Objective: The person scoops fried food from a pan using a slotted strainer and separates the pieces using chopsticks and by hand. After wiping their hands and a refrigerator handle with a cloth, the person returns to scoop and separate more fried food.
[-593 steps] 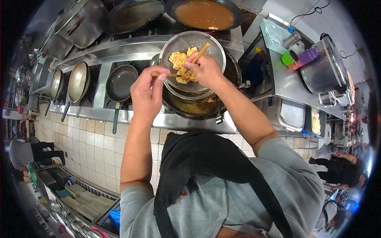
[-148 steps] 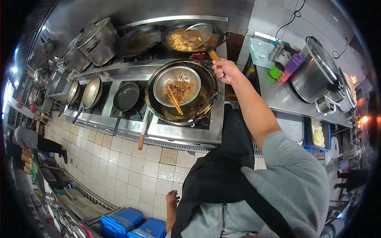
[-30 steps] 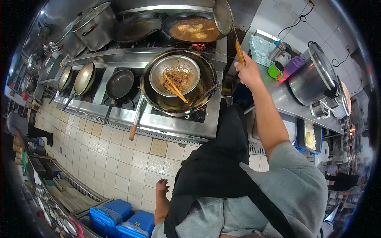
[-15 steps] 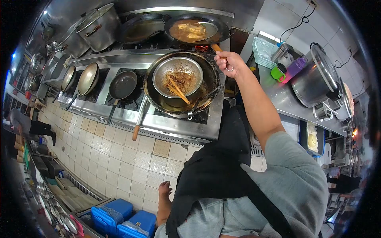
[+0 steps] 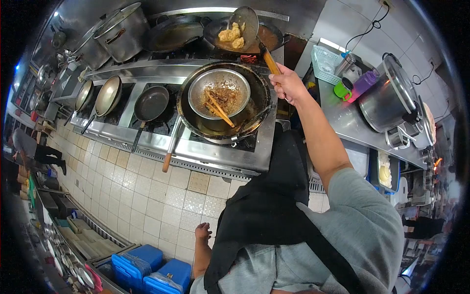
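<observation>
My right hand grips the wooden handle of a skimmer, whose round bowl is tilted up on edge over the back-right wok. Golden fried pieces lie against the bowl's left side, above brown liquid in the wok. Nearer me, a metal strainer bowl of browned bits rests over a large dark wok, with wooden tongs or sticks lying in it. My left hand hangs low by my side with nothing in it, fingers loosely curved.
A black frying pan and two paler pans sit on burners to the left. Large pots stand at the back left. On the right counter are a green mug, a purple bottle and a big cooker.
The skimmer has come up out of the liquid and tipped on edge, with the fried pieces raised beside it. My right hand has shifted slightly toward me. My left hand has barely moved.
</observation>
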Demonstrator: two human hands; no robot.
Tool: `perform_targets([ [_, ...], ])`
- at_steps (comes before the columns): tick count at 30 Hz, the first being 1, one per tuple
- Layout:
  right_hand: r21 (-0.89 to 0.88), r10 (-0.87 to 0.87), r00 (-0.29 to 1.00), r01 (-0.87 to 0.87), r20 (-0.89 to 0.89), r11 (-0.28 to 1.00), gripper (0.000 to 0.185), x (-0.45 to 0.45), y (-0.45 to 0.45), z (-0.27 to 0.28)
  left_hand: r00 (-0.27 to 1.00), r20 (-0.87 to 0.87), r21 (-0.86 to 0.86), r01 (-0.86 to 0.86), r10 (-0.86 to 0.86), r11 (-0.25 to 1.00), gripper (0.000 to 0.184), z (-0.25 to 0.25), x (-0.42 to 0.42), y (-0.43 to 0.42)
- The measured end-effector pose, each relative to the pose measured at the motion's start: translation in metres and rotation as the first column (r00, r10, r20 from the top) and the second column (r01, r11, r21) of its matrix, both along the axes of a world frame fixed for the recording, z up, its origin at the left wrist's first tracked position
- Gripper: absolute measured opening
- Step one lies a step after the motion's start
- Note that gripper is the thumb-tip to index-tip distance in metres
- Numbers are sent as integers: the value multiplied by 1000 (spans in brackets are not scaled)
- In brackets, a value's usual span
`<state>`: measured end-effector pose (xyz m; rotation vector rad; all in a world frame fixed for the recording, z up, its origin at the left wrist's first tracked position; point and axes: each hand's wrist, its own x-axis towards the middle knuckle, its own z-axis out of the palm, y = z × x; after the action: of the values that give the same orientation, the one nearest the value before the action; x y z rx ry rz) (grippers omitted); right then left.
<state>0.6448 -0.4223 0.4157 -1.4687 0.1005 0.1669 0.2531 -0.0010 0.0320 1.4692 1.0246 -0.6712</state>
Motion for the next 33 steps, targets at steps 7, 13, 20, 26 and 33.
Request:
perform_targets([
  [7,-193,-15,997,29,71,981,67,-16,-4,4,999,-22,-2,46,-46,999,44,3,2,2],
  [13,-284,-48,991,83,128,955,69,-29,-1,18,996,-47,-11,74,-75,997,47,-6,2,5],
  [20,-298,-10,997,33,76,954,68,-24,-13,11,996,-36,26,77,-76,997,46,8,12,0],
  [26,-189,-112,991,125,75,974,66,-23,-17,6,992,37,29,116,-117,993,46,9,7,-2],
  [33,-159,-162,986,166,38,973,30,4,-18,1,996,-34,42,79,-77,996,47,16,0,-3],
])
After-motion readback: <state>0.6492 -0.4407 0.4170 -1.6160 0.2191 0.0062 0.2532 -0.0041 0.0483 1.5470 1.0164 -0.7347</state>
